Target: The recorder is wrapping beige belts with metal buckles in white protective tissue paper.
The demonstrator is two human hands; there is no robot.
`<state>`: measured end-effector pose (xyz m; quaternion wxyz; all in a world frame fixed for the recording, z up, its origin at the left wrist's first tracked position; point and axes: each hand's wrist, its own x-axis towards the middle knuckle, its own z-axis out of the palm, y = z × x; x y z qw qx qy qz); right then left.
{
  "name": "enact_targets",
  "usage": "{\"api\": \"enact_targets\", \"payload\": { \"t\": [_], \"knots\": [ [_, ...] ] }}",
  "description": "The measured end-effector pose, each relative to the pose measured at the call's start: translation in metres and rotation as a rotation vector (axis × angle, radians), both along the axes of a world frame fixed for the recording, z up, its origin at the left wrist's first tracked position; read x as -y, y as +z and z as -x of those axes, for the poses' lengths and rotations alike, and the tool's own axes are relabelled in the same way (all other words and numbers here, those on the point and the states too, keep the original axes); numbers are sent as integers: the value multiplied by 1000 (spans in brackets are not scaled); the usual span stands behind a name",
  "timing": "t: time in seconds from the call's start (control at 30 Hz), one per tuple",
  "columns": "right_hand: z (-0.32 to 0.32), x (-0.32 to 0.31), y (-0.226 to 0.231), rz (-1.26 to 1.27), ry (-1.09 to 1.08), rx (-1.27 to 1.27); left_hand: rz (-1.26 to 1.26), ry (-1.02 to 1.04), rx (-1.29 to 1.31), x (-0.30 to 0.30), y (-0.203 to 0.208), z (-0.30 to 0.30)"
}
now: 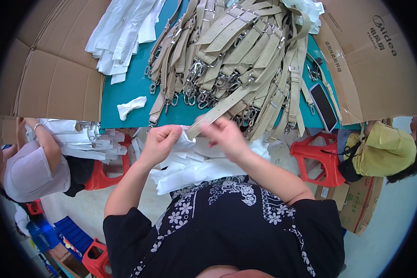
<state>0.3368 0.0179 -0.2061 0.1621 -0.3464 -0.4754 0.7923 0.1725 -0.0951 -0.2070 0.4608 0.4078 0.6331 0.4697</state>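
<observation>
My left hand (160, 145) is closed, thumb against fingers, on a thin white wrapping sleeve (184, 142) at the near edge of the table. The end of a beige strap (222, 107) with punched holes meets that sleeve; whether it is inside, I cannot tell. Close against the strap end, my right hand (229, 140) is smeared by motion, so its grip is unclear. Behind both hands lies a large heap of beige straps (245, 34) with silver buckles and snap hooks. Several white sleeves (190, 175) rest across my lap.
White sleeves (120, 32) hang over the far left of the green table (125, 90), near a crumpled white piece (131, 107). A phone (323, 107) lies at right. Cardboard walls (60, 83) flank the table. People sit on red stools (317, 155) at both sides.
</observation>
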Motion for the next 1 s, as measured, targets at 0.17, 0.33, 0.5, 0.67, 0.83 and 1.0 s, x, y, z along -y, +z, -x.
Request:
{"api": "enact_targets", "payload": {
  "t": [0.17,0.33,0.5,0.67,0.83,1.0],
  "knots": [
    [1,-14,-2,-61,-30,41,47,-2,5,6,-4,0],
    [4,25,-8,-112,176,-9,-11,-6,16,14,-8,1],
    [5,1,-7,-45,-108,-112,13,43,6,27,-4,5],
    [14,32,-17,-201,-2,-94,-40,41,-27,25,-10,4],
    [1,-14,-14,47,-258,-152,-103,35,-116,33,-10,5],
    [6,6,-9,-284,-97,71,-21,121,-51,31,3,-2]
  ]
}}
